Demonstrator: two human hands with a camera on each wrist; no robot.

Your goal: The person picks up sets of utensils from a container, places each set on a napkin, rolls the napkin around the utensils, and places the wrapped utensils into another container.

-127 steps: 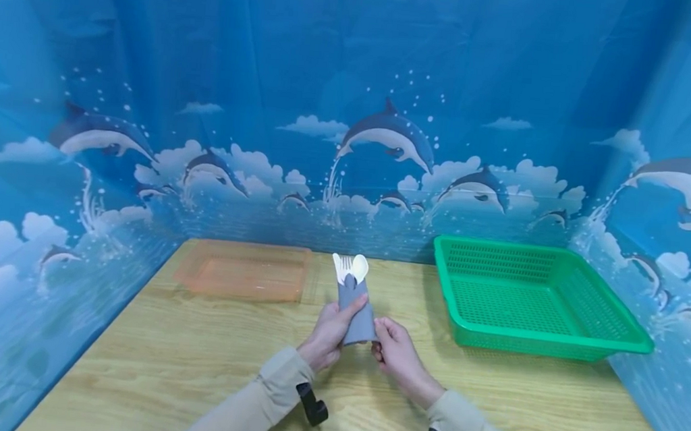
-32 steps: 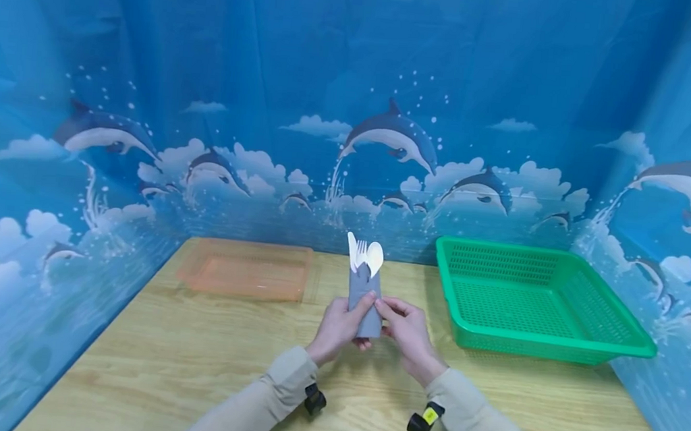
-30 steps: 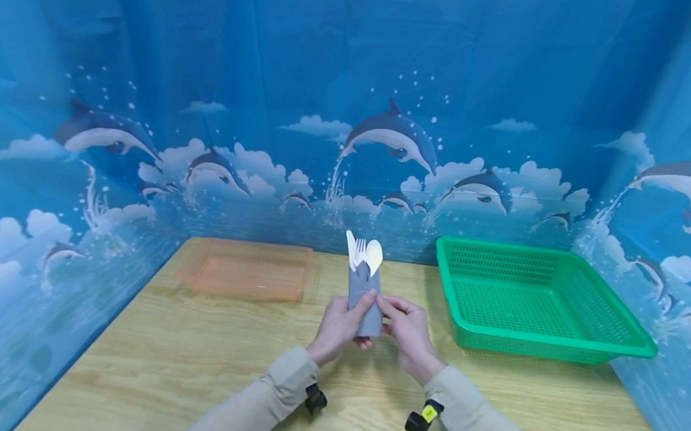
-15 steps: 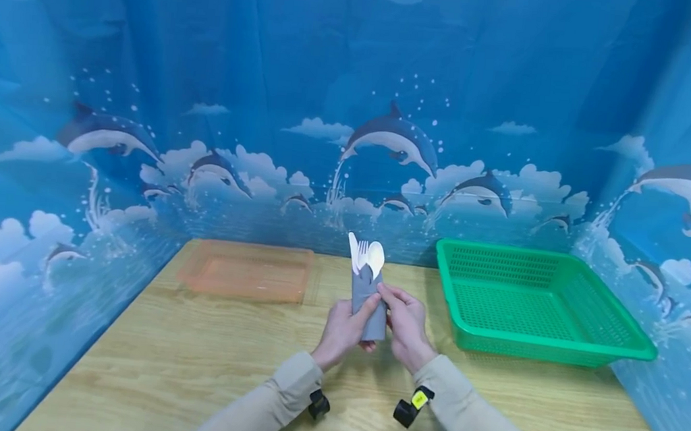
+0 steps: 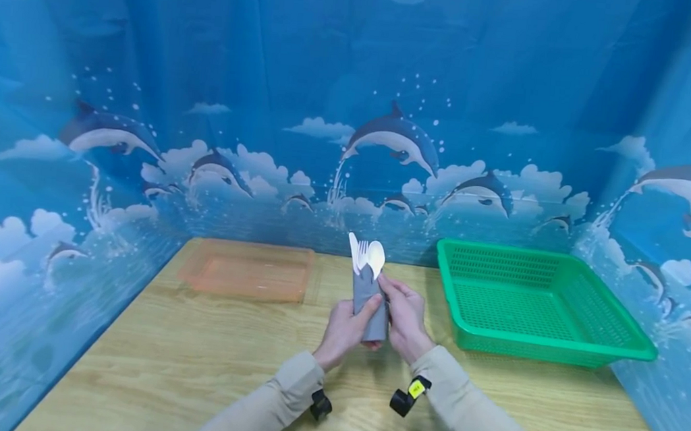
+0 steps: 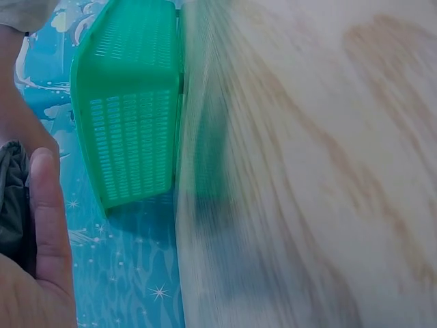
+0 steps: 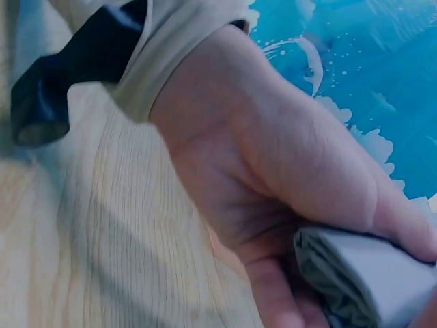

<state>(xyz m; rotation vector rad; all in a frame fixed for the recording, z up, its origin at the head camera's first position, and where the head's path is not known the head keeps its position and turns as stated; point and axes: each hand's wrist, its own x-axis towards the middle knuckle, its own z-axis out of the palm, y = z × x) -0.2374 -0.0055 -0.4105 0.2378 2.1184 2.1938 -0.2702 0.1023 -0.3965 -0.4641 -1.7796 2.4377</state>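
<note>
A grey folded cloth napkin stands slightly tilted above the table, forming a pocket. Out of its top poke a white knife, a white fork and a white spoon, their lower parts hidden in the cloth. My left hand grips the lower half, thumb across the front and fingertips showing beneath. My right hand holds the upper right edge, thumb near the spoon. In the right wrist view, the napkin's layered bottom end lies between thumb and fingers.
A green perforated basket stands at the right back of the wooden table. At the left back is a translucent orange tray. A blue dolphin-print curtain surrounds the table's back and sides.
The napkin bundle has turned more upright and risen a little. My right hand has slid from its bottom corner up along the right edge; my left hand has kept its grip.
</note>
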